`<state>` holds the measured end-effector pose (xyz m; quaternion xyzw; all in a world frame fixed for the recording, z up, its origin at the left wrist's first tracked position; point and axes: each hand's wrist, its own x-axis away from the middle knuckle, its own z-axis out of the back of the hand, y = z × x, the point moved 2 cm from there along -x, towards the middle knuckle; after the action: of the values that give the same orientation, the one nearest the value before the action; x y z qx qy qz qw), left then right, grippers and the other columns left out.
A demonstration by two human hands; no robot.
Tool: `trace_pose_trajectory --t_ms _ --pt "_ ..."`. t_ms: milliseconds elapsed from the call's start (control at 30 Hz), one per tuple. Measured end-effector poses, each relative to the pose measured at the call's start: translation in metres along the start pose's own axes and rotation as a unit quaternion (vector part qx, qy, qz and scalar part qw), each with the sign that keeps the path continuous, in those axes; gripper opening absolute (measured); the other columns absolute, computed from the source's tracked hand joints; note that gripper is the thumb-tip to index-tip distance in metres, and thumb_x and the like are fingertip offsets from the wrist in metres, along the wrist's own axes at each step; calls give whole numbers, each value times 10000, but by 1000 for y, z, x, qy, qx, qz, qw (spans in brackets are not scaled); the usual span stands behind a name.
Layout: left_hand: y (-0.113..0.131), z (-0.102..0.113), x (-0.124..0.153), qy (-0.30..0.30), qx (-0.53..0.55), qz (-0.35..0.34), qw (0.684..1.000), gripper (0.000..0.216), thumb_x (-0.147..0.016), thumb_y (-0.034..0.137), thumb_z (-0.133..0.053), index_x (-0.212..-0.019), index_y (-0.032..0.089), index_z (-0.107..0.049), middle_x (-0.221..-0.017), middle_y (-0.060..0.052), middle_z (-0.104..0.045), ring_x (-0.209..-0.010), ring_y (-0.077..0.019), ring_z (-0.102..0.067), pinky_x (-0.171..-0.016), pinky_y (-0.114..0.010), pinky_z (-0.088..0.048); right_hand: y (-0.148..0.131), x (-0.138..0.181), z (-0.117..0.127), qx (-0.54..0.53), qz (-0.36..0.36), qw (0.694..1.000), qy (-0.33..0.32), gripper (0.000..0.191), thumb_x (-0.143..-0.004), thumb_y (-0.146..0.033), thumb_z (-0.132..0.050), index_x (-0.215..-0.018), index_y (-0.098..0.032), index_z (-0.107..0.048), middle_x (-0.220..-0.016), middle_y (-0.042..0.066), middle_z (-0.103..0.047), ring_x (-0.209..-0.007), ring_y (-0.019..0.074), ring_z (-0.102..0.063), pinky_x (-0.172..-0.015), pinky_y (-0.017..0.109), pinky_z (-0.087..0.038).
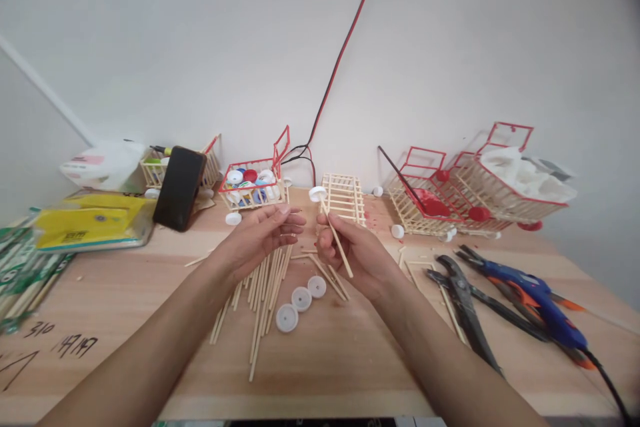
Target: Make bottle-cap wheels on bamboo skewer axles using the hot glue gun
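Observation:
Between the thumb and fingers of my right hand is a thin wooden stick, tilted, with a white bottle cap at its upper end. My left hand hovers to the left with fingers apart and nothing in it. Below the hands, three white caps lie in a slanting row on the wooden table. Many loose sticks are spread beneath my left hand, partly hidden by it. Behind my right hand lies a flat lattice of sticks.
A small stick cart filled with bottle caps stands at the back. More carts stand back right. Cutting pliers and a blue glue gun lie at right. A phone, yellow packet and bagged sticks occupy the left.

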<state>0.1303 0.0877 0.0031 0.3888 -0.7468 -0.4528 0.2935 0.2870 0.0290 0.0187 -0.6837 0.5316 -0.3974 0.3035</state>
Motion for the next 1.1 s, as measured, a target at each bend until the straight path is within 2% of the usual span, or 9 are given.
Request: trace_pose_trajectory --t_ms 233,367,433,500,667,767,867,1000,1100 --pt "-5 -2 0 -39 -49 18 998 280 -812 398 -642 -836 121 -679 -759 -61 -687 -702 -122 -622 -679 -238 -468 -9 0 6 -39 0 999 22 104 -876 -296 -462 -827 -211 -496 -606 -31 -544 -491 100 -471 -451 208 -315" --pt "-8 -8 3 -77 -92 28 992 304 -825 416 -618 -795 121 -686 -723 -69 -682 -693 -136 -622 -687 -255 -465 -12 0 6 -36 16 999 26 98 -882 -277 -441 -812 -218 -476 -614 -36 -541 -515 99 -495 -456 198 -327" --pt "-9 -11 5 -104 -111 28 988 304 -833 418 -605 -800 129 -694 -743 -75 -687 -713 -146 -627 -697 -264 -463 -13 2 5 -1 39 999 21 133 -890 -315 -432 -807 -220 -473 -649 -25 -574 -549 104 -519 -492 202 -369" --pt "-9 -14 7 -129 -136 24 982 302 -845 417 -588 -837 139 -705 -797 -82 -695 -753 -154 -629 -701 -261 -456 -13 3 3 81 86 993 13 190 -888 -377 -442 -792 -217 -480 -718 -4 -620 -604 111 -543 -535 212 -401" --pt "-6 -24 11 -166 -185 12 969 217 -793 325 -663 -944 178 -712 -933 -59 -705 -804 -147 -624 -740 -252 -454 -9 -1 5 272 198 941 42 257 -869 -421 -489 -782 -196 -579 -790 -5 -623 -584 88 -501 -516 207 -377" --pt "-8 -26 12 -152 -194 21 969 217 -742 261 -701 -940 175 -715 -941 -63 -715 -844 -173 -637 -778 -278 -461 -8 -3 8 336 242 907 75 252 -872 -397 -500 -780 -194 -617 -792 -1 -628 -625 99 -524 -550 218 -391" --pt "-14 -25 9 -129 -225 11 966 199 -721 262 -707 -891 158 -722 -897 -73 -722 -803 -183 -643 -743 -282 -462 -9 -2 5 393 281 871 92 231 -881 -355 -497 -787 -195 -636 -791 10 -643 -673 119 -544 -601 236 -407" --pt "-22 -19 2 -109 -278 -58 953 119 -731 261 -687 -770 154 -724 -801 -50 -713 -726 -170 -622 -672 -260 -444 -9 3 -1 438 314 837 90 212 -887 -322 -491 -784 -198 -629 -778 18 -635 -719 143 -563 -639 253 -420" --pt "-21 -18 0 -102 -316 -123 935 110 -752 250 -665 -758 157 -724 -773 -33 -694 -742 -170 -606 -679 -253 -432 -7 5 -4 480 330 809 79 197 -892 -302 -494 -763 -203 -606 -773 18 -614 -730 145 -550 -640 253 -411"
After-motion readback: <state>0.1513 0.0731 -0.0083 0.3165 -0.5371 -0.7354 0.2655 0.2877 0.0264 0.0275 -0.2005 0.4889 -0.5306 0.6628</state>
